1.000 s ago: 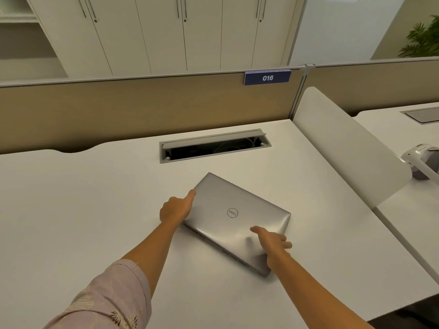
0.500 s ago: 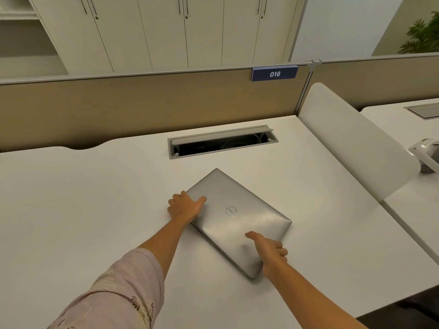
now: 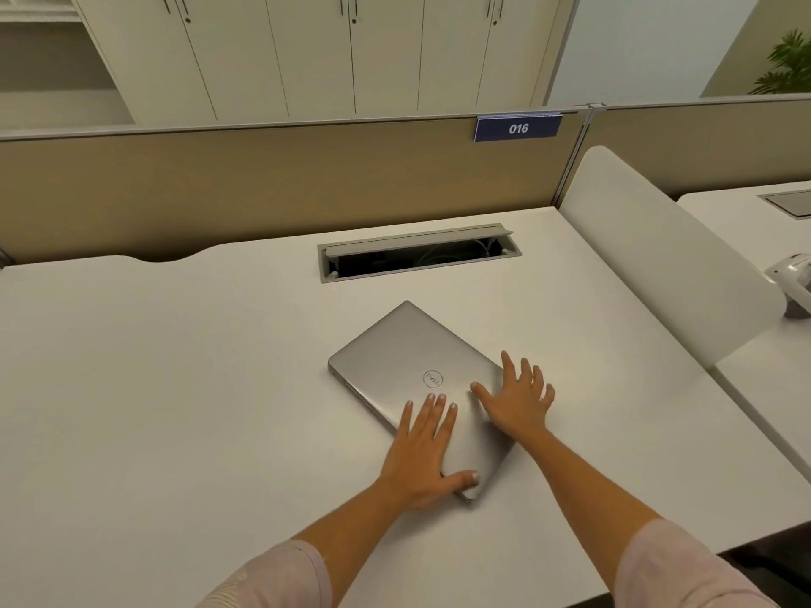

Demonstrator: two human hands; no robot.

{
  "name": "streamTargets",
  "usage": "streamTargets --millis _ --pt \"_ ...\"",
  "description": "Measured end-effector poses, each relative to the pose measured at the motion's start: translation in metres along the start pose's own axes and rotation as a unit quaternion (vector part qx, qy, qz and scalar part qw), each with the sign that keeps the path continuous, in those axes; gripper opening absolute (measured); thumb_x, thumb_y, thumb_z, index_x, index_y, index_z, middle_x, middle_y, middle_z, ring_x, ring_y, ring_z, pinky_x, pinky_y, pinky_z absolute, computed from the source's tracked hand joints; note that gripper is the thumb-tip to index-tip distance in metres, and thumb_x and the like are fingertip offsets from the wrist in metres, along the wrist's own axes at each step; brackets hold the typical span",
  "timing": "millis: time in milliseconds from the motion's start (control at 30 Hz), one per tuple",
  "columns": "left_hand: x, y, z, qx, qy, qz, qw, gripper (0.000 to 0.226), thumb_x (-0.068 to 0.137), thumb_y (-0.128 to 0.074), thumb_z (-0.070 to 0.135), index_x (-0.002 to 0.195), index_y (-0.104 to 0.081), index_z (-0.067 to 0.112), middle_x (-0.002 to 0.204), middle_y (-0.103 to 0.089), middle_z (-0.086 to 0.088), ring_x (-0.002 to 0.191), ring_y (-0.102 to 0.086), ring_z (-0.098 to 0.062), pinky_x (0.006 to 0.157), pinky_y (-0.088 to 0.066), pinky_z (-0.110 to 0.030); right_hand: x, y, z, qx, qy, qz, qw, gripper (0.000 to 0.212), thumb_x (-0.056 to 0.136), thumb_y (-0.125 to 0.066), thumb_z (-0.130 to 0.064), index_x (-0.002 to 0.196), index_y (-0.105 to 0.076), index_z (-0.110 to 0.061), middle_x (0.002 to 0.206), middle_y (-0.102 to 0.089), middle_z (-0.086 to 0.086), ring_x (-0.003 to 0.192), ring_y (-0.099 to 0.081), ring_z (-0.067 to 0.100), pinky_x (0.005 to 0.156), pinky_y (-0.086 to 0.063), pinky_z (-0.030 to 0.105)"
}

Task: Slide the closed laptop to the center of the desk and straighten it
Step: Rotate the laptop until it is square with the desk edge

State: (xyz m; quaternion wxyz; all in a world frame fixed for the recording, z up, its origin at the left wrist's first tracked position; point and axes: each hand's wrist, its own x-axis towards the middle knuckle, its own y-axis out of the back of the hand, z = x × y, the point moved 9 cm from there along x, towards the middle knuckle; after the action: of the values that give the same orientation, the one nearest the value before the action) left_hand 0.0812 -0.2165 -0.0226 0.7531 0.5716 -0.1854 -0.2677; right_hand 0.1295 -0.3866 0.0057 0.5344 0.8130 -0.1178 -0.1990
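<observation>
A closed silver laptop point(image 3: 395, 353) with a round logo lies askew on the white desk point(image 3: 175, 388), one corner pointing toward the back partition. My left hand point(image 3: 423, 454) rests flat on the lid near its closest corner, and the thumb hooks around that corner. Over the laptop's right edge my right hand point(image 3: 515, 401) lies flat with the fingers spread, partly on the lid and partly over the desk.
An open cable tray point(image 3: 417, 256) is set into the desk just behind the laptop. A beige partition point(image 3: 263, 190) with a blue 016 sign point(image 3: 518, 128) runs along the back. A white divider panel point(image 3: 658, 265) borders the right side, with a white device point(image 3: 794, 274) beyond it.
The laptop has turned clockwise. My left hand went from its far left corner to the near corner. My right hand shifted up onto the right edge and spread flat.
</observation>
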Motion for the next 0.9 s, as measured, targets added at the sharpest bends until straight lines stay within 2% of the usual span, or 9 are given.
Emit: streamTargets --millis 67,133,267,333,500,633,733,900 --pt "-0.001 -0.002 0.004 0.005 0.013 -0.008 1.0 0.113 0.076 -0.023 0.09 0.155 0.005 0.014 0.162 0.014 -0.007 0.145 0.027 -0.02 0.116 0.015 -0.05 0.009 -0.007 0.012 -0.021 0.008 -0.051 0.998 0.085 0.088 -0.041 -0.071 0.155 -0.01 -0.029 0.163 -0.011 0.01 0.15 -0.006 0.03 0.118 -0.005 0.052" --pt "-0.001 -0.002 0.004 0.011 0.023 -0.018 1.0 0.117 0.073 -0.025 0.092 0.155 0.006 0.014 0.162 0.014 -0.007 0.145 0.027 -0.02 0.116 0.013 -0.052 0.012 -0.013 0.02 -0.015 0.016 -0.085 0.996 0.085 0.088 -0.039 -0.072 0.155 -0.011 -0.029 0.163 -0.012 0.009 0.148 -0.014 0.031 0.118 -0.014 0.051" --pt "-0.002 -0.001 0.002 0.008 0.029 -0.027 0.999 0.126 0.066 -0.028 0.097 0.154 0.009 0.014 0.163 0.016 -0.005 0.144 0.03 -0.019 0.116 0.011 -0.054 0.009 -0.007 0.023 0.01 0.029 -0.041 0.999 0.082 0.085 -0.047 -0.072 0.149 -0.029 -0.025 0.148 -0.039 0.009 0.131 -0.038 0.035 0.106 -0.034 0.046" --pt "-0.004 -0.001 0.001 0.008 0.031 -0.03 0.999 0.132 0.061 -0.029 0.1 0.154 0.011 0.014 0.162 0.017 -0.004 0.144 0.03 -0.018 0.116 0.011 -0.056 0.008 -0.003 0.023 0.03 0.028 -0.028 0.999 0.08 0.082 -0.053 -0.072 0.144 -0.037 -0.023 0.138 -0.046 0.009 0.123 -0.043 0.034 0.101 -0.038 0.045" --pt "-0.012 0.001 0.0 0.022 0.031 -0.038 0.999 0.134 0.06 -0.034 0.098 0.153 0.012 0.013 0.162 0.017 -0.005 0.144 0.029 -0.019 0.116 0.012 -0.056 0.009 -0.001 0.023 0.035 0.015 -0.044 0.998 0.082 0.073 -0.061 -0.075 0.131 -0.047 -0.019 0.128 -0.049 0.006 0.116 -0.046 0.032 0.091 -0.043 0.042" --pt "-0.02 0.004 -0.004 0.045 0.002 -0.049 0.998 0.13 0.063 -0.038 0.091 0.153 0.007 0.009 0.163 0.014 -0.009 0.145 0.026 -0.021 0.116 0.011 -0.056 0.008 -0.001 0.02 0.008 0.01 -0.07 0.997 0.078 0.064 -0.064 -0.08 0.109 -0.049 -0.019 0.11 -0.055 0.002 0.101 -0.057 0.028 0.077 -0.048 0.038" --pt "-0.03 0.009 -0.016 0.058 -0.027 -0.051 0.997 0.13 0.062 -0.041 0.09 0.154 0.004 0.01 0.163 0.01 -0.009 0.147 0.022 -0.02 0.116 0.011 -0.056 0.002 -0.003 0.013 -0.023 0.004 -0.097 0.995 0.079 0.058 -0.064 -0.084 0.095 -0.045 -0.018 0.09 -0.058 -0.001 0.084 -0.058 0.024 0.066 -0.044 0.034" --pt "-0.048 0.024 -0.052 0.083 -0.097 -0.068 0.99 0.127 0.064 -0.038 0.093 0.154 0.009 0.017 0.164 0.008 -0.005 0.149 0.014 -0.02 0.116 0.012 -0.056 -0.016 -0.013 -0.003 -0.058 -0.004 -0.129 0.99 0.077 0.058 -0.063 -0.086 0.086 -0.049 -0.016 0.075 -0.054 -0.003 0.078 -0.058 0.022 0.061 -0.041 0.03"
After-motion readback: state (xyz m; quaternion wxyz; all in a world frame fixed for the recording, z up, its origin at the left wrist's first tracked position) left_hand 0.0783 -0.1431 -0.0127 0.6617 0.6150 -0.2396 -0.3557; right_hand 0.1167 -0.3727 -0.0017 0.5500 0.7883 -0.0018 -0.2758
